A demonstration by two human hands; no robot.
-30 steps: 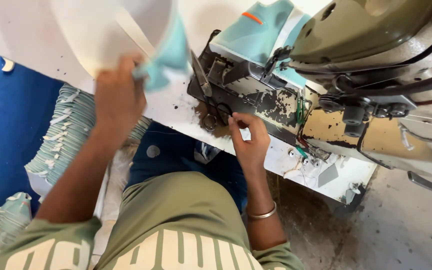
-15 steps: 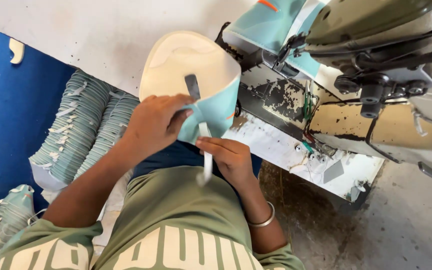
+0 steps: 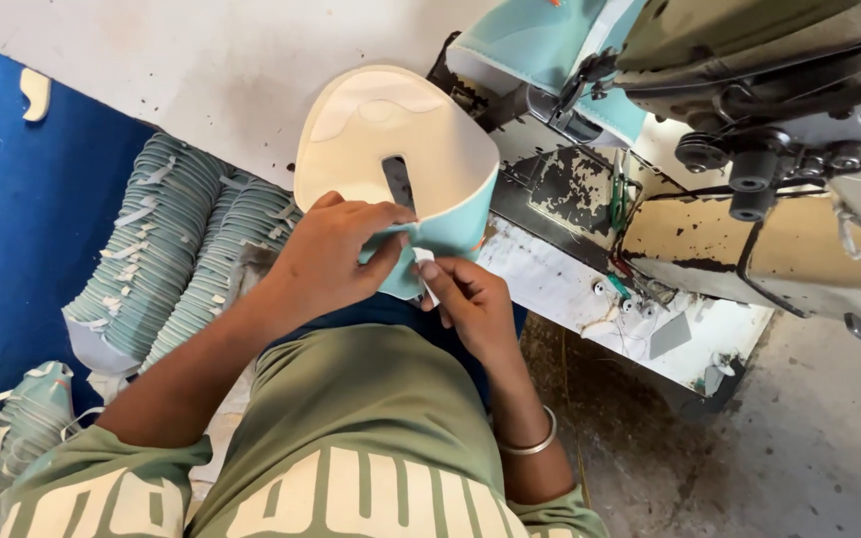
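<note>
A curved shoe-upper piece [image 3: 391, 149], cream inside and teal outside, is held over my lap in front of the sewing machine [image 3: 749, 130]. My left hand [image 3: 336, 259] pinches its teal lower edge between thumb and fingers. My right hand [image 3: 465, 299] meets it there, gripping a small white strip at the same edge. A slot shows in the middle of the cream lining.
Stacks of teal cut pieces [image 3: 166, 259] stand to my left beside the white worktable [image 3: 211, 60]. More teal pieces [image 3: 540, 40] lie on the machine bed. Finished uppers [image 3: 22, 418] lie lower left on the blue floor. Concrete floor is at the right.
The upper piece came down from above the table to my lap and turned its cream lining up. My right hand left the machine bed and joined the left at the piece's edge.
</note>
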